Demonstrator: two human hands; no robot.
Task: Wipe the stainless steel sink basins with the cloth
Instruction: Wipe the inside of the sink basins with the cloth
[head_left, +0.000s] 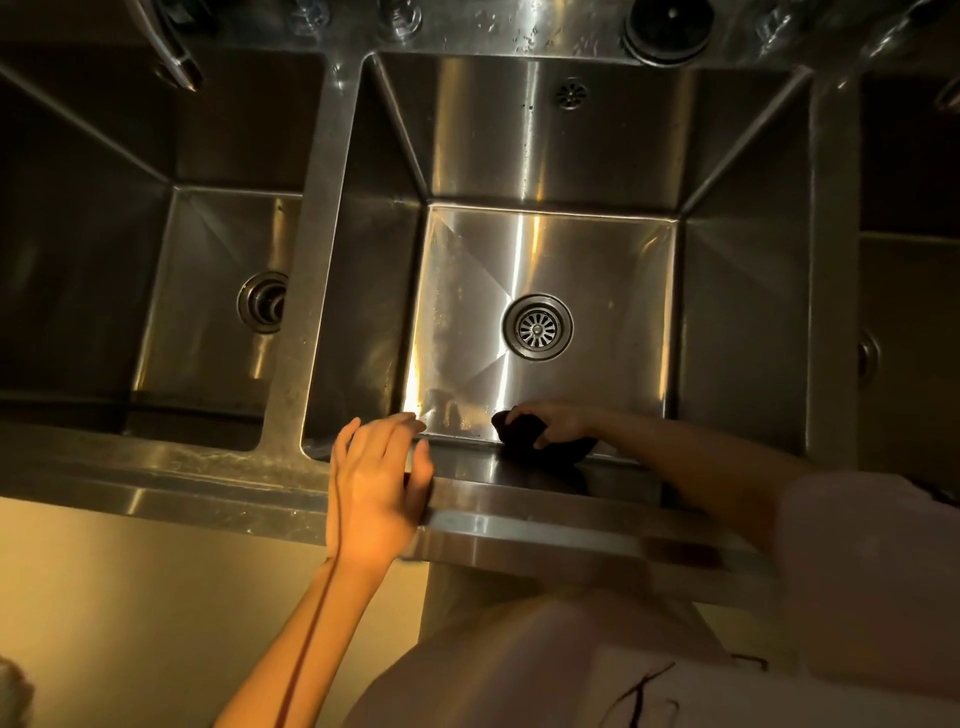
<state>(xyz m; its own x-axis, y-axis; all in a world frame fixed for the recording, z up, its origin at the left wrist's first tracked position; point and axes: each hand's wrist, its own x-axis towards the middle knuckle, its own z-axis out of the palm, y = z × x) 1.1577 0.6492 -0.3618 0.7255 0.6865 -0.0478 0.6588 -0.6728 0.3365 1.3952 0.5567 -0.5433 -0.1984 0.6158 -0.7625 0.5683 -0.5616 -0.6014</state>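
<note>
From where I sit, the sink (291, 364) fills nearly the whole view: a run of steel basins side by side, with the middle basin (550, 156) straight below me, the left basin (208, 249) in shadow beyond a steel divider, and only a dark edge of a third on the right. The front rim (519, 514) runs across the bottom of the view, and my left hand (376, 478) rests on it with fingers spread and slack, gripping nothing, as I judge for balance. My right hand (558, 421) is down in the middle basin, its fingers curled over the cloth (524, 434), a dark bunched wad pressed into the seam where the basin floor meets the near wall. I take the step in hand to be wiping that near bottom edge of the middle basin. The cloth is crumpled, so it has no clear heading; as far as I can tell its longer stretch lies along the near wall, left to right, with its blunt end toward the left corner. The drain (537, 327) sits well apart from it, farther up the floor. Next, I reckon, I need a sweep along this seam toward the left corner, then passes over the floor and around the drain, keeping the cloth flat under my palm; the other basins look yet to be done.
</note>
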